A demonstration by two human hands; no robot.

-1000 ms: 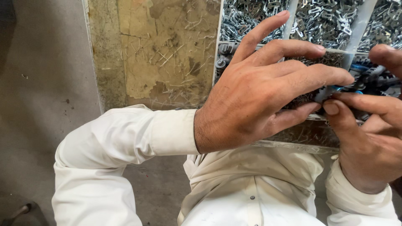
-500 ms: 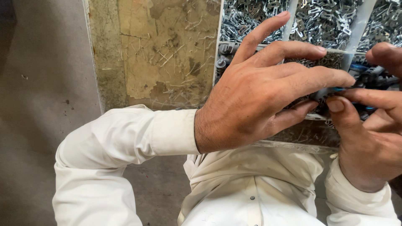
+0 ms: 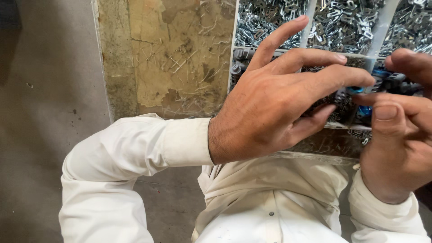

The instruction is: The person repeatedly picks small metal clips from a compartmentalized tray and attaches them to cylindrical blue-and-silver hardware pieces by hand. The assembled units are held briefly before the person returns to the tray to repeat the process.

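A: Thing in hand?

B: Small dark part with blue bits [image 3: 382, 83], held between both hands over the divided tray [image 3: 377, 31]. Long axis runs roughly left-right across the frame, one end at the left hand, the other under the right fingers. Which end is the front, can't tell, mostly covered.

A: Left hand grip?

B: Left hand [image 3: 279, 108] comes in from the left, fingers spread long. Middle fingertip and thumb pinch narrow on the part's left end. Index finger sticks up free over the metal clips [image 3: 265, 20].

A: Right?

B: Right hand [image 3: 400, 135] at the frame's right edge, thumb below and fingers above, closed on the part's right end.

A: Around it?

B: Tray compartments full of shiny clips; worn, scratched yellowish surface [image 3: 171, 58] to the left; white sleeves, grey floor [image 3: 40, 135] below.
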